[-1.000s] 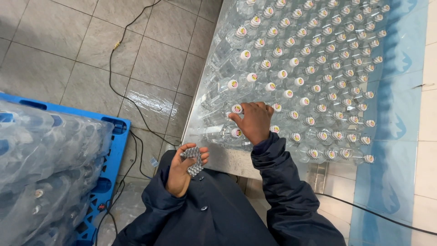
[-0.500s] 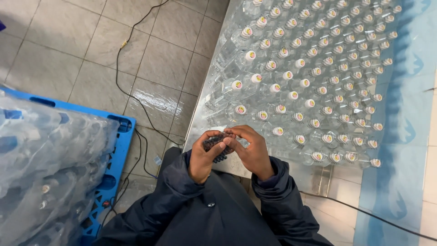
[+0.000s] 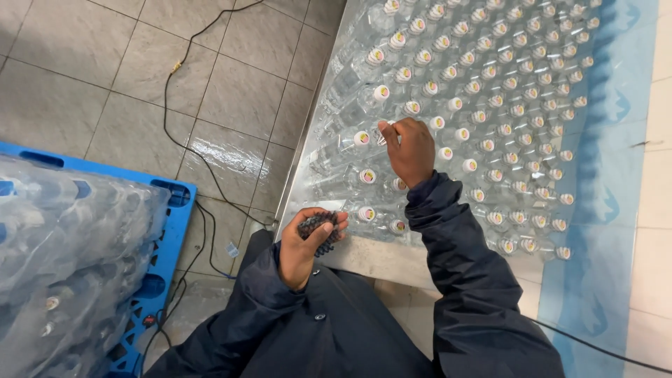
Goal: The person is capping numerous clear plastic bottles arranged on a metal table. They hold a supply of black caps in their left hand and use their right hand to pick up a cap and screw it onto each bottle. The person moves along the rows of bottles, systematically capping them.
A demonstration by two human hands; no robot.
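Several clear plastic bottles (image 3: 490,98) with white-and-red caps stand in tight rows on a metal table (image 3: 371,259). My right hand (image 3: 409,148) reaches over the near rows, its fingertips pinching a small piece at the neck of one bottle near the table's left side. My left hand (image 3: 308,241) is held close to my chest at the table's front edge, cupped around a bunch of small dark pieces (image 3: 318,227). Both arms wear dark blue sleeves.
A blue plastic pallet (image 3: 164,231) at the left carries bottle packs wrapped in clear film (image 3: 63,259). Black cables (image 3: 189,140) trail over the grey tiled floor between pallet and table. A blue sheet (image 3: 609,210) lies along the table's right side.
My hands were together at the table's front edge half a second ago. The right hand has since reached forward to a bottle, while the left stayed back with the dark pieces.
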